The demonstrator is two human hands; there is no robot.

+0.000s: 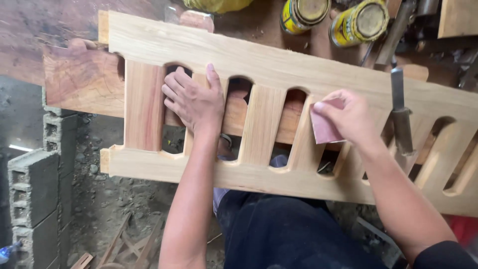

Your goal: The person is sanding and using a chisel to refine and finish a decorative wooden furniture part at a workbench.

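A pale wooden slatted frame (279, 65) with arched cut-outs lies across a reddish workbench board (82, 79). My left hand (194, 99) rests flat on one of its upright slats, fingers curled into a cut-out, holding it down. My right hand (348, 117) grips a folded piece of pinkish sandpaper (323, 124) and presses it against a slat near the frame's middle.
Two yellow tins (301, 12) (361, 20) stand at the back of the bench. A metal clamp or chisel-like tool (401, 119) lies over the frame at right. Grey concrete blocks (35, 189) stand at lower left on a dirt floor with wood scraps.
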